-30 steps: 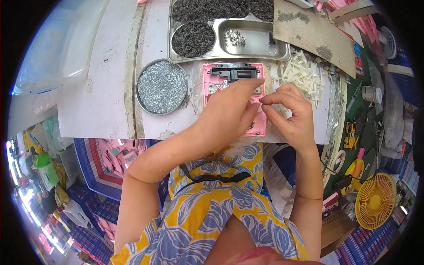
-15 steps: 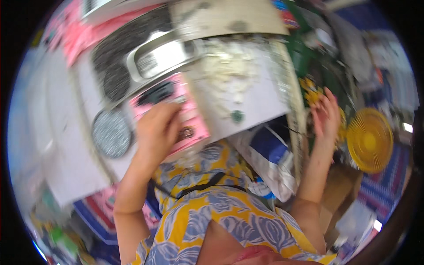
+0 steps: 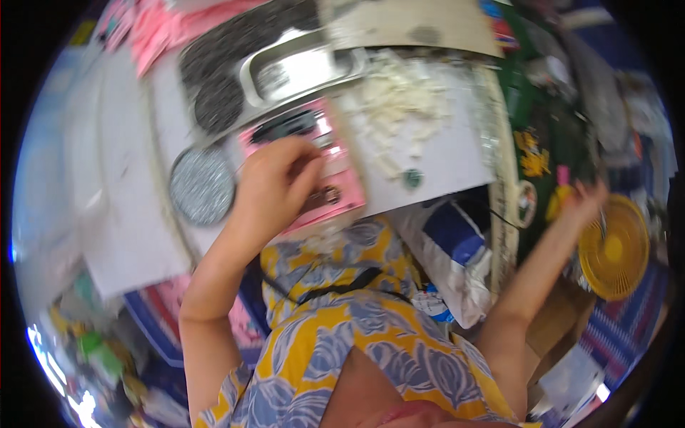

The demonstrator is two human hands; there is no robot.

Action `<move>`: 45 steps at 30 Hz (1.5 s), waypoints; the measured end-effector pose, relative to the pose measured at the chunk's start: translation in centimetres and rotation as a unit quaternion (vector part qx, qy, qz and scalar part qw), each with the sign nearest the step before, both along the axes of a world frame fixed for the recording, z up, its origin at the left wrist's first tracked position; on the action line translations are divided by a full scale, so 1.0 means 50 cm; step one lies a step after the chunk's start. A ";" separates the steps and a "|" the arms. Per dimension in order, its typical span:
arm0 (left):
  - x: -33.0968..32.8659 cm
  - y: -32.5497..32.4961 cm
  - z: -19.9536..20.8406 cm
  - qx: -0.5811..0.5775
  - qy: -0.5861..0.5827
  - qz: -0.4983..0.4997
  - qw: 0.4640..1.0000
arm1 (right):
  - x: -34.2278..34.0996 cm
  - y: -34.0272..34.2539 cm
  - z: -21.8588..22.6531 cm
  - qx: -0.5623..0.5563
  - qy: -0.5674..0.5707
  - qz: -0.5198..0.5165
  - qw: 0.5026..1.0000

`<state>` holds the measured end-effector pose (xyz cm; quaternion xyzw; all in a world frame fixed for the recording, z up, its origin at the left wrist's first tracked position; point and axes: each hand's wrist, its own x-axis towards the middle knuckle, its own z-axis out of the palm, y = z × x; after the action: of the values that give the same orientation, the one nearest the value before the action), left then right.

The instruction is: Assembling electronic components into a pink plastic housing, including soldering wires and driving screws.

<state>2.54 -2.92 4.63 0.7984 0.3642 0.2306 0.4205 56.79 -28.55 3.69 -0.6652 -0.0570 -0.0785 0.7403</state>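
Note:
My left hand (image 3: 278, 178) rests on a pink box-like device (image 3: 347, 182) with a black part on top. Its fingers are curled and closed, and what they hold, if anything, is hidden. Far to the right, my right hand (image 3: 586, 203) is beside the rim of a round yellow basket (image 3: 615, 267). Motion smears its fingers, so whether it holds something cannot be made out. Behind the pink device stands a shiny metal tray (image 3: 300, 70). A round grey metallic disc (image 3: 202, 187) lies to the left of my left hand.
Whitish small pieces (image 3: 399, 100) are heaped on the white table (image 3: 457, 153), with a small green round thing (image 3: 412, 178) near them. Yellow pieces (image 3: 531, 153) lie on a dark green surface. A white and blue bag (image 3: 457, 242) hangs by the table's near edge.
My right hand has moved right and nearer, away from the yellow pieces to the basket's rim. My left hand stays on the pink device. The whole view has shifted slightly.

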 end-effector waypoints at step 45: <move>0.024 -0.015 -0.086 0.270 0.074 0.100 0.955 | -0.655 0.284 -0.052 -0.126 -0.276 0.573 0.762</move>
<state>3.74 -3.66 0.36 0.8563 0.3967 0.3015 0.1358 24.02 -14.35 1.09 -0.5455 -0.6386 0.1878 0.5094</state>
